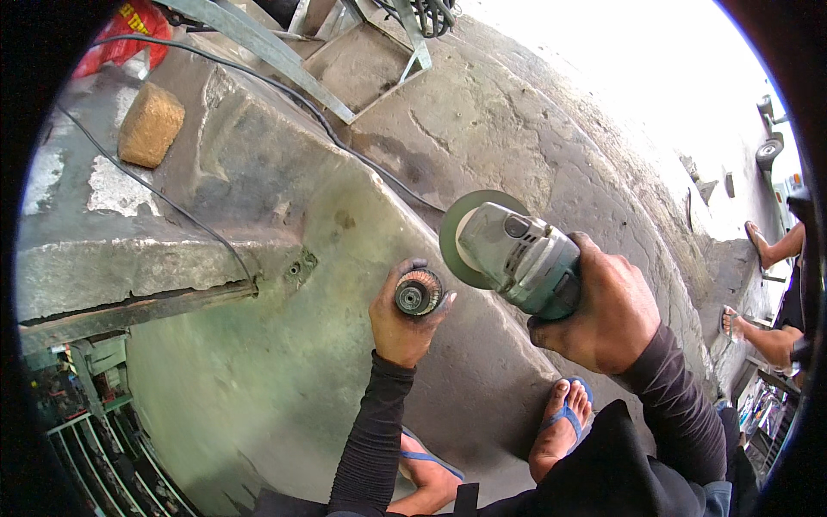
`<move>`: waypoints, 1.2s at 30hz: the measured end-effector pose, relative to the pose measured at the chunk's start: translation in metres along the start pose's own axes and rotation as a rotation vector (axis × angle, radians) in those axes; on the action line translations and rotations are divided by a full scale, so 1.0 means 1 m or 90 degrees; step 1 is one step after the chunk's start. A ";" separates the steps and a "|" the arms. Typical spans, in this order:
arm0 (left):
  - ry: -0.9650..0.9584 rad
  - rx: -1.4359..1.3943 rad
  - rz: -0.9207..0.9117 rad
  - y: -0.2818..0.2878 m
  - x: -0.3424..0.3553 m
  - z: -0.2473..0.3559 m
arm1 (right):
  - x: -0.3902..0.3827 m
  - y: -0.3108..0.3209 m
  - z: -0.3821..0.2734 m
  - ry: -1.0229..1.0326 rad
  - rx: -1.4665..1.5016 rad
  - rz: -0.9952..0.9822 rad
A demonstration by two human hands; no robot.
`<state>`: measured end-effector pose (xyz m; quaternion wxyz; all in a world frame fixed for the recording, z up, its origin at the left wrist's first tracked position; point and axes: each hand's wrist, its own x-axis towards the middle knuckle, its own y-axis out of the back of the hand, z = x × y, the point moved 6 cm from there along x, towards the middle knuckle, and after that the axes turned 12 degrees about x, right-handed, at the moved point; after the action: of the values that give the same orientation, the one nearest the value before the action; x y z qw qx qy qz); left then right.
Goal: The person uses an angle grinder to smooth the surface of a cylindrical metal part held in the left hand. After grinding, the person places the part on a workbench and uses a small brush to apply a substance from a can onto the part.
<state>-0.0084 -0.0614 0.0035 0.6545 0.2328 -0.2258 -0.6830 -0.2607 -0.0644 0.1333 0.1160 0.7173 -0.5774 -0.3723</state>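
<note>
My right hand [607, 310] is closed around the green body of an angle grinder [521, 258]. A thin dark green disc [461, 246] is fitted at its head, on the side toward my left hand. Between the fingers and thumb of my left hand [401, 332] is a motor armature [419, 291], seen end-on. It has a dark round centre and a ring of copper-coloured segments along its upper edge; its far end is hidden. A small gap separates the armature from the disc. Dark smudges mark the fingers of both hands.
A raised concrete ledge [284, 164] carries a brown block [151, 125], a black cable [301, 99] and a red bag [129, 34]. Above stands a metal frame [362, 65]. My feet in blue flip-flops [564, 418] are below; other people's legs [775, 345] show at right.
</note>
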 end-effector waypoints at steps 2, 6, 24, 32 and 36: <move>0.018 -0.008 0.009 0.000 -0.003 0.000 | 0.001 -0.004 -0.003 0.015 -0.021 -0.010; 0.028 0.014 0.011 0.000 -0.004 -0.001 | 0.003 -0.010 -0.006 0.017 -0.038 -0.033; -0.022 0.038 0.057 -0.002 -0.007 -0.003 | 0.004 -0.018 -0.016 0.039 -0.101 -0.070; -0.029 0.028 0.061 -0.002 -0.008 -0.003 | 0.006 -0.018 -0.020 0.036 -0.116 -0.081; -0.031 0.051 0.064 -0.002 -0.008 -0.003 | 0.006 -0.018 -0.022 0.029 -0.119 -0.082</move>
<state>-0.0080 -0.0535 -0.0004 0.6725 0.2308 -0.2801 -0.6451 -0.2323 -0.0700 0.1359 0.1716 0.7472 -0.4903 -0.4146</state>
